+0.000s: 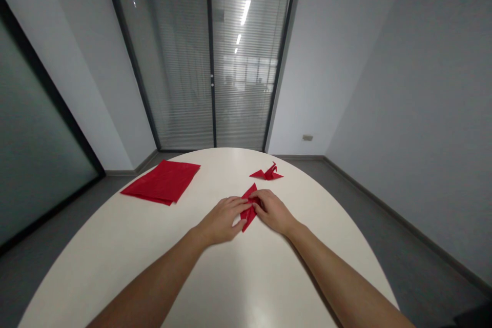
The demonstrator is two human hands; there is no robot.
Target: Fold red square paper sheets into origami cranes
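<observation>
A partly folded piece of red paper (249,211) lies on the white round table (215,271) in front of me. My left hand (224,219) rests on its left side, fingers pressed down onto the paper. My right hand (272,210) presses on its right side, fingertips pinched at a fold. Both hands touch the paper and each other above it. A finished red paper crane (268,173) stands farther back, to the right of the hands.
A stack of flat red paper sheets (163,181) lies at the table's far left. Beyond the table are glass doors with blinds (209,56), grey walls and a grey floor. The table's curved edge runs close on both sides.
</observation>
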